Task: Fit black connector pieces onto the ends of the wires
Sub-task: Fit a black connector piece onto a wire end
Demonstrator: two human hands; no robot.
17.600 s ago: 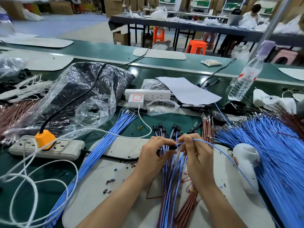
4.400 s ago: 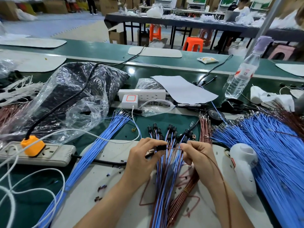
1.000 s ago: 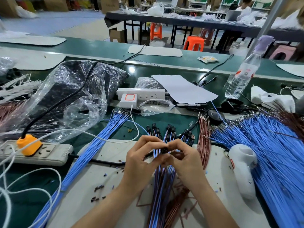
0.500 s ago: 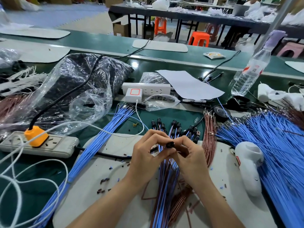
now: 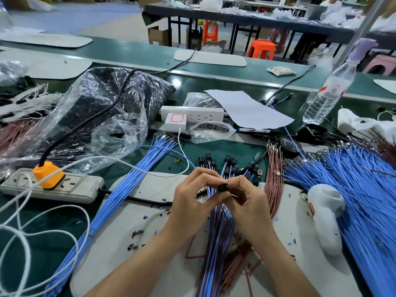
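Hands: 2, both bare, fingertips meeting over the grey mat (image 5: 150,221) at mid-bench.
L hand (image 5: 192,196): thumb + forefinger curled, pinching the black connector (image 5: 223,187) from its left.
R hand (image 5: 246,202): fingers curled, pinching the same connector from its right. The wire under the fingers is hidden, so can't tell if it's gripped too.
Connector in hand: 1, held off the mat, right btwn the 2 sets of fingertips, just on the near side of the finished heads.
Connector facing: a rounded glossy end shows toward the cam and looks wider L-R than tall. True long axis can't tell, as fingers cover the rest.
Finished bundle (image 5: 216,243): 1 bunch of mixed blue + brown wires running under the hands, long axis near-to-far. Its black heads (image 5: 230,162) are at the far end, fanned out, pointing away. Approx a dozen-plus heads; exact count not poss., some overlap.
Blue wires, L (image 5: 130,185): 1 bundle, diagonal, metal tips far-right, tail near-left, partly on the mat.
Blue wires, R (image 5: 353,189): 1 big heap, well apart from the hands.
Brown wires (image 5: 274,179): 1 bundle just R of the heads, lying near-to-far.
Power strips: 2. Beige strip (image 5: 70,187) w/ orange plug (image 5: 48,174) at L; white strip (image 5: 192,112) w/ white charger (image 5: 176,121) further back.
Other: 1 water bottle (image 5: 327,93) far R; 1 white handheld tool (image 5: 325,217) on the mat's R edge; 1 clear bag of black parts (image 5: 102,108) at L; 1 paper sheet (image 5: 246,110).
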